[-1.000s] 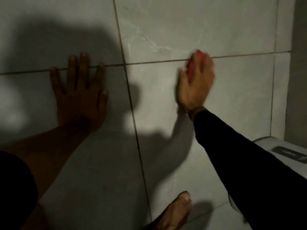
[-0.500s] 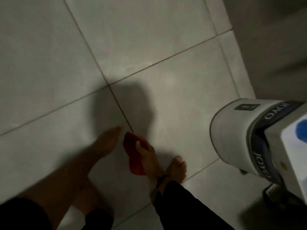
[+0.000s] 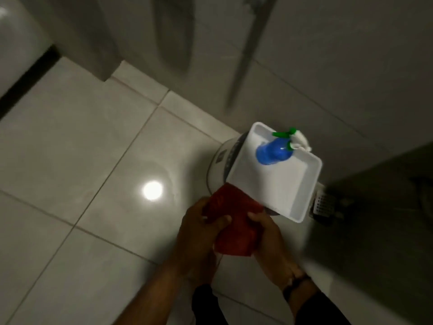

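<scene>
Cloth-handling stage: the red cloth is held above the floor, pinched at its edges by the left hand and right hand, just beside the white tray that carries the blue spray bottle. No surface is being wiped, so refolding or spraying the cloth seems to be the step in hand. Blur and dim light hide the fingers under the cloth and most of the round unit beneath the tray.

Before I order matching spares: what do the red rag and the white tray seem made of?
Red rag: soft cloth, matte; it folds and creases between left hand and right hand. White tray: likely plastic, smooth, faintly glossy, with moulded rounded corners.
</scene>
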{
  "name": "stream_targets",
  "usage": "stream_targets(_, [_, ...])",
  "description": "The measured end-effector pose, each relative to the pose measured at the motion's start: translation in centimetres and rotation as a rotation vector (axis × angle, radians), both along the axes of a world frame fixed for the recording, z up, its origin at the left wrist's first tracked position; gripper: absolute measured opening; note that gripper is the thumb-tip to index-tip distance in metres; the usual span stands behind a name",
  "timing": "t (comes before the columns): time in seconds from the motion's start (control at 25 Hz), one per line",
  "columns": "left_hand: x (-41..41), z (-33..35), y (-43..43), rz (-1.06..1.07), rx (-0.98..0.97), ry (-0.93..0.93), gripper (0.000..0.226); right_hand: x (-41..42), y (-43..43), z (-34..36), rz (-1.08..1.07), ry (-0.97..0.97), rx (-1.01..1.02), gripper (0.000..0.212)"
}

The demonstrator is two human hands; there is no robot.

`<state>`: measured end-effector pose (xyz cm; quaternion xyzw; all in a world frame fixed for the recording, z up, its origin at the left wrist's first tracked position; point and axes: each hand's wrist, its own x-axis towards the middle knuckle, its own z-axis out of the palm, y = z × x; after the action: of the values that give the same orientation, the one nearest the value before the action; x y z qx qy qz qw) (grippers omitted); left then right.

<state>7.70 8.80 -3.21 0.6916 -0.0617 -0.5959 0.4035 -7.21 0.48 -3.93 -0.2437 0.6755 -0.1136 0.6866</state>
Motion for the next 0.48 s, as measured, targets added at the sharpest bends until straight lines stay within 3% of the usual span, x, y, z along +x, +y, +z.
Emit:
stream_targets(0.12, [-2.0,-0.8,-9.6,-0.293,0.041,-0.176,0.052,-3.4,-7.1,-2.4,-0.049,0.132,-0.055,0.051])
stream_targets(0.28, [-5.4,-6.1,-18.3,-0.584,0.113,-0.403,0.039,-6.1,-14.2,-7.8,0.099,0.296,-0.116,0.043])
stream_targets(0.48, [-7.1,-11.8,-21.0,-0.765,0.253,-0.689,0.039,-6.8,-17.0,-12.8,0.302,0.438,-0.117,0.05])
